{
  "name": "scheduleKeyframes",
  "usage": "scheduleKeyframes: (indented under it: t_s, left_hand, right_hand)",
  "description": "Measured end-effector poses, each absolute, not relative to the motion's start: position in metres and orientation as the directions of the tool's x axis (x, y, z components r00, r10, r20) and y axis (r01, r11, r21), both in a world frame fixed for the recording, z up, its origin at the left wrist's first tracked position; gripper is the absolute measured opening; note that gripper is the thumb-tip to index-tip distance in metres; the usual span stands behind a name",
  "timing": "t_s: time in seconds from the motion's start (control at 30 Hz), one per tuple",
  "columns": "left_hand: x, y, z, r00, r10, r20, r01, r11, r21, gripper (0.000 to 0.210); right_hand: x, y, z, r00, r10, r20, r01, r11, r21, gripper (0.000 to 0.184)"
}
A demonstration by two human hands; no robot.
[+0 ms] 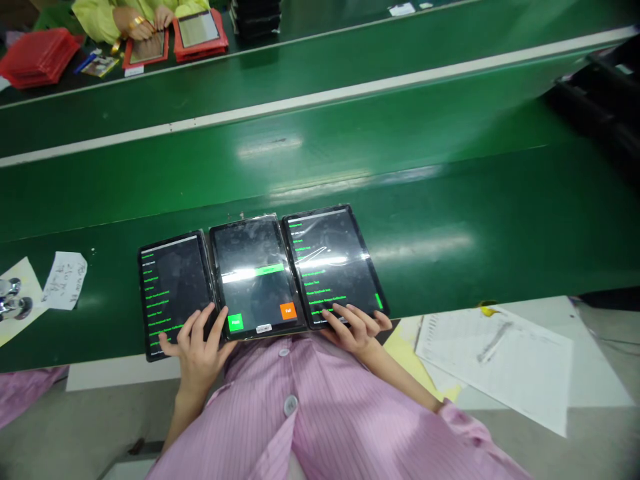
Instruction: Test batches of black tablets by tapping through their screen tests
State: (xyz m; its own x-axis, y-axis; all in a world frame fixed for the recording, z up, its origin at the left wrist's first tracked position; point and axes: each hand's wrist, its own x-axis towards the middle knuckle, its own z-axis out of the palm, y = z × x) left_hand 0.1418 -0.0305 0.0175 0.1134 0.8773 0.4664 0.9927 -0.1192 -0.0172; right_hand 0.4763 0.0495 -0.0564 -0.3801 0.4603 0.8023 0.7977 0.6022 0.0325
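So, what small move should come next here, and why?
Likely the left hand should tap the green button on the middle tablet, barring a fault: that screen shows it and an orange Fail button, and a left fingertip lies close to the green one.

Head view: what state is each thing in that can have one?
Left tablet, lit, green list showing.
Middle tablet, lit, green and orange boxes showing.
Right tablet, lit, green list showing, glare across it.
Left hand, open, fingers spread at the left tablet's near end.
Right hand, open, fingers on the right tablet's near end.
Note, handwriting up.
Red stack, piled.
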Motion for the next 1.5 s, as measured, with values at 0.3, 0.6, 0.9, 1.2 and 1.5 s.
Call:
scheduleKeyframes:
  t_s: [0.3, 0.6, 0.9, 1.2, 1.5]
  left_hand:
    - [0.143, -0.041, 0.01, 0.225, 0.851, 0.475, 0.961, -0.273, 0.035, 0.053]
    - [0.138, -0.039, 0.008, 0.266, 0.843, 0.468, 0.952, -0.306, 0.01, 0.061]
    - [0.138, -0.036, 0.007, 0.196, 0.854, 0.482, 0.967, -0.249, 0.049, 0.073]
    - [0.139, -0.035, 0.008, 0.195, 0.844, 0.5, 0.97, -0.24, 0.027, 0.073]
    - [0.15, -0.033, 0.016, 0.131, 0.859, 0.495, 0.989, -0.146, -0.008, 0.052]
  right_hand:
    - [0.483, 0.043, -0.073, -0.353, 0.498, 0.792, 0.84, 0.541, 0.034, 0.028]
    - [0.494, 0.036, -0.104, -0.331, 0.687, 0.647, 0.845, 0.521, -0.12, 0.031]
    - [0.484, 0.041, -0.094, -0.359, 0.593, 0.721, 0.85, 0.527, -0.01, 0.027]
    - [0.476, 0.05, -0.076, -0.362, 0.517, 0.775, 0.858, 0.509, 0.061, 0.027]
    - [0.487, 0.041, -0.012, -0.374, 0.54, 0.754, 0.817, 0.577, -0.009, 0.05]
